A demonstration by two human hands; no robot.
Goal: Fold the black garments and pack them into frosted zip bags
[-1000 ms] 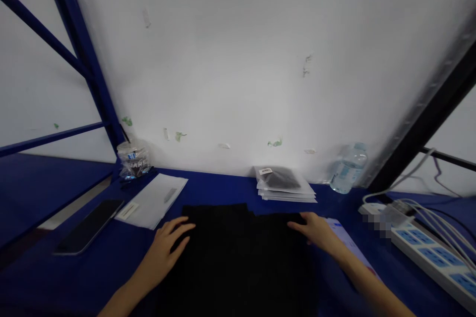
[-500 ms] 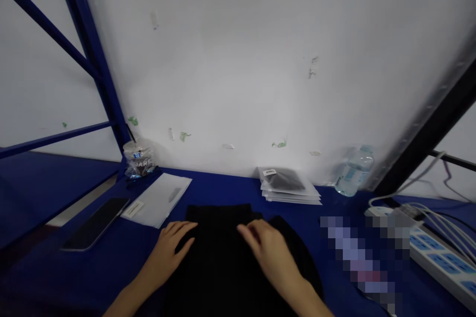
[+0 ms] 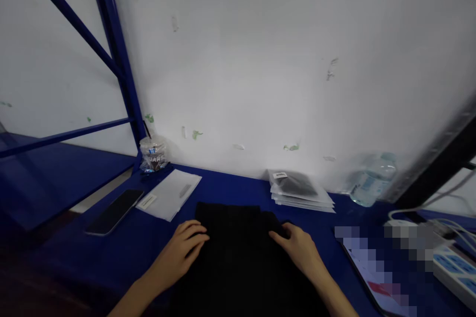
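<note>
A black piece of folded cloth, its exact kind unclear, lies in front of me on the blue table. My left hand rests along the cloth's left edge, its fingers stretched out over the fabric. At the upper right edge my right hand grips the cloth, thumb on top and fingers curled behind the edge. The lower part of the cloth is dark, and its folds are hard to make out.
Left of the cloth lie a white plastic pouch and a dark phone. Stacked packed pouches, a water bottle and a bagged cup stand by the wall. A lit phone and power strip are right.
My right hand has moved right, from the cloth's middle to its right edge, and grips it there. The black flap that spread to the right has drawn in. The view has turned slightly left.
</note>
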